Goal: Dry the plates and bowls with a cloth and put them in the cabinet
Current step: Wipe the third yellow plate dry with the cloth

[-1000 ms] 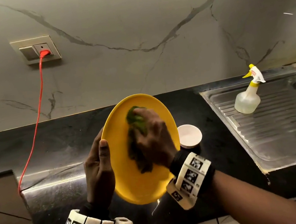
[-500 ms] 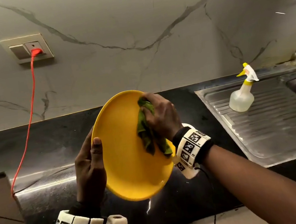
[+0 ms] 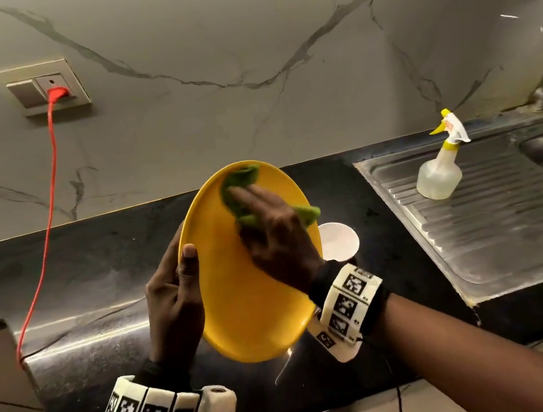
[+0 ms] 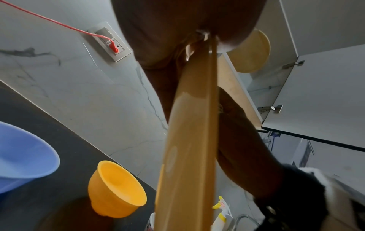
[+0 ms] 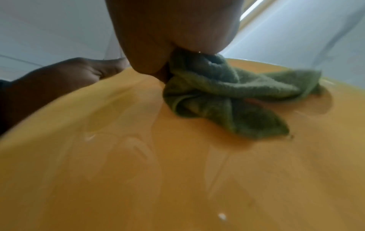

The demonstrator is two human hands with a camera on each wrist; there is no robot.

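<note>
I hold a yellow plate (image 3: 242, 306) tilted above the black counter (image 3: 90, 257). My left hand (image 3: 175, 298) grips its left rim, thumb on the front and fingers behind. My right hand (image 3: 266, 227) lies flat on the plate's upper face, its straight fingers pressing a green cloth (image 3: 240, 178) against it. In the right wrist view the bunched cloth (image 5: 227, 96) sticks out from under the palm onto the wet plate (image 5: 177, 179). The left wrist view shows the plate (image 4: 189, 140) edge-on, a yellow bowl (image 4: 116, 189) and a blue bowl (image 4: 23, 156) on the counter, and a yellow plate (image 4: 250, 53) inside the open cabinet.
A white bowl (image 3: 338, 242) sits on the counter just behind the plate. To the right a spray bottle (image 3: 439, 169) stands on the steel drainboard (image 3: 507, 226). A red cable (image 3: 47, 242) hangs from the wall socket (image 3: 40, 87) at the left. The cabinet door (image 4: 316, 101) stands open overhead.
My right hand has swept the cloth from the plate's right edge up to its top, and its fingers have flattened. The left hand keeps the same hold.
</note>
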